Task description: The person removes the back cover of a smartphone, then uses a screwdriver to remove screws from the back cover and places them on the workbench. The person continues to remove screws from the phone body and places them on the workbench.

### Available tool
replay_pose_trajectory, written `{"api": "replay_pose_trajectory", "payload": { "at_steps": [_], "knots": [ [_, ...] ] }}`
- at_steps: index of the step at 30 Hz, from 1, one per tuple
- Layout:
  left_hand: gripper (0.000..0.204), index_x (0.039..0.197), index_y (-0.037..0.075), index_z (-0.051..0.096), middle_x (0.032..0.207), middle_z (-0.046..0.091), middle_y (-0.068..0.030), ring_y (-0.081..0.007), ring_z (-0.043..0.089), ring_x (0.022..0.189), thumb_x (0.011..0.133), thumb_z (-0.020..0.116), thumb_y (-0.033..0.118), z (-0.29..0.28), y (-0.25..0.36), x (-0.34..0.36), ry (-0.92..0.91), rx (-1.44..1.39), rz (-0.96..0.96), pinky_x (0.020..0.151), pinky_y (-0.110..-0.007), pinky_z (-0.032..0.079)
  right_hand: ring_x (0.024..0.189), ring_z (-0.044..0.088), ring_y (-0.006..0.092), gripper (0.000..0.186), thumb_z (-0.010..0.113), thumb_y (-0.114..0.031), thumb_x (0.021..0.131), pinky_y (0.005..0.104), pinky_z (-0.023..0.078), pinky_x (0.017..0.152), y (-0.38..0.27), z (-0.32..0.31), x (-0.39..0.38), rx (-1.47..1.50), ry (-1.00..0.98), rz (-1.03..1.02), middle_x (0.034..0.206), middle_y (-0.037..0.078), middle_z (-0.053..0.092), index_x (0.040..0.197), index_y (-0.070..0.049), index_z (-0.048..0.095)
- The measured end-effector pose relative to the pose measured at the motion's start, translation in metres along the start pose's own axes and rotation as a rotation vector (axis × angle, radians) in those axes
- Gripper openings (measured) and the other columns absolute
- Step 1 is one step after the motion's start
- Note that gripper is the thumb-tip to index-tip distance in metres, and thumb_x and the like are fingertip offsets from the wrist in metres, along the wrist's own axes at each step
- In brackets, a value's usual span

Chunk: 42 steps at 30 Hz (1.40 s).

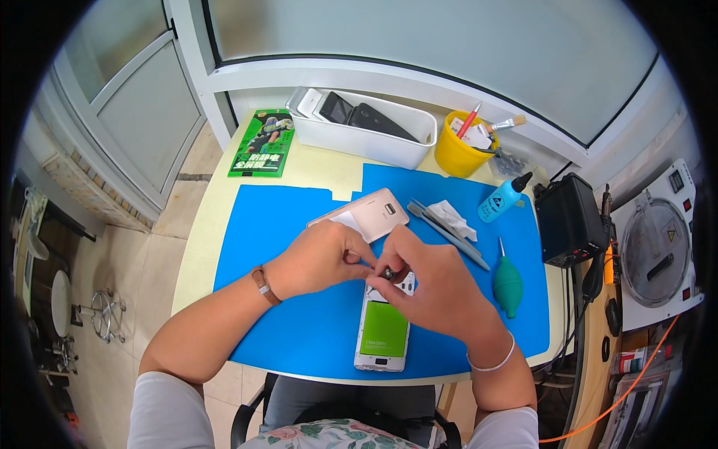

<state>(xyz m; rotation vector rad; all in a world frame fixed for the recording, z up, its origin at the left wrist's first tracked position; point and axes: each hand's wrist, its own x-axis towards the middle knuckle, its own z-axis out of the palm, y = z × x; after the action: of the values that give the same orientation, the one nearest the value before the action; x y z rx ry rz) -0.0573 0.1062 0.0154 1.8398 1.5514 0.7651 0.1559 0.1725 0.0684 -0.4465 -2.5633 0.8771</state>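
An opened phone (404, 352) with a white frame and a green battery (384, 329) lies on the blue mat (299, 329) in front of me. Over its top end my two hands meet. Between thumb and forefinger my right hand (441, 288) pinches a small dark part (387, 274), too small to name. My left hand (318, 258) is closed in a pinch right beside it; what its fingertips hold is hidden. Just beyond my hands lies a pale gold phone back cover (383, 213), partly covered by my left hand.
Tweezers-like grey tools (456, 243) and a crumpled white tissue (451, 219) lie right of the cover. Farther right are a blue bottle (499, 202), a green air blower (508, 288) and a black box (572, 221). A white bin (359, 142) and yellow bucket (462, 153) stand behind.
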Motion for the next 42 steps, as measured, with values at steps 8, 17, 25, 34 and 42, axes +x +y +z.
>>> {"api": "replay_pose_trajectory", "payload": {
  "at_steps": [8, 17, 25, 34, 42],
  "knots": [
    [0.011, 0.092, 0.015, 0.086, 0.066, 0.065, -0.0018, -0.0203, 0.063, 0.064, 0.081, 0.088, 0.015, 0.001, 0.000, 0.000, 0.022, -0.040, -0.007, 0.066, -0.033, 0.050, 0.063, 0.068, 0.0214, 0.035, 0.087, -0.014, 0.087, 0.0318, 0.046, 0.053, -0.015, 0.003, -0.003, -0.193, 0.017, 0.039, 0.073, 0.007, 0.064, 0.093, -0.011, 0.052],
    [0.012, 0.094, 0.017, 0.087, 0.069, 0.069, -0.0020, -0.0198, 0.065, 0.065, 0.082, 0.087, 0.015, -0.002, 0.001, 0.000, 0.014, -0.012, -0.026, 0.065, -0.033, 0.052, 0.056, 0.068, 0.0194, 0.044, 0.092, -0.027, 0.084, 0.0273, 0.048, 0.051, 0.000, 0.004, 0.004, -0.137, 0.078, -0.080, 0.072, 0.006, 0.066, 0.093, -0.012, 0.052],
    [0.015, 0.095, 0.018, 0.087, 0.073, 0.072, -0.0038, -0.0194, 0.064, 0.064, 0.081, 0.086, 0.012, -0.002, -0.002, -0.001, 0.027, 0.009, 0.031, 0.064, -0.033, 0.052, 0.059, 0.071, 0.0191, 0.041, 0.094, -0.024, 0.082, 0.0277, 0.052, 0.054, -0.004, 0.005, 0.004, -0.270, 0.072, -0.100, 0.072, 0.007, 0.068, 0.090, -0.010, 0.056],
    [0.009, 0.092, 0.014, 0.085, 0.070, 0.064, -0.0054, -0.0198, 0.055, 0.059, 0.083, 0.086, 0.015, -0.035, -0.014, 0.005, 0.471, 0.091, 0.068, 0.056, -0.035, 0.046, 0.068, 0.074, 0.0195, 0.041, 0.093, -0.025, 0.083, 0.0267, 0.052, 0.057, -0.008, 0.004, 0.001, -0.241, 0.040, 0.034, 0.073, 0.008, 0.068, 0.091, -0.011, 0.055],
    [0.012, 0.096, 0.010, 0.085, 0.066, 0.059, -0.0049, -0.0170, 0.050, 0.058, 0.086, 0.085, 0.017, -0.050, -0.035, 0.008, 0.572, 0.147, -0.047, 0.054, -0.034, 0.040, 0.067, 0.076, 0.0189, 0.046, 0.094, -0.029, 0.083, 0.0243, 0.052, 0.054, -0.007, 0.004, 0.000, -0.229, 0.057, 0.023, 0.074, 0.007, 0.070, 0.092, -0.011, 0.053]
  ]
}}
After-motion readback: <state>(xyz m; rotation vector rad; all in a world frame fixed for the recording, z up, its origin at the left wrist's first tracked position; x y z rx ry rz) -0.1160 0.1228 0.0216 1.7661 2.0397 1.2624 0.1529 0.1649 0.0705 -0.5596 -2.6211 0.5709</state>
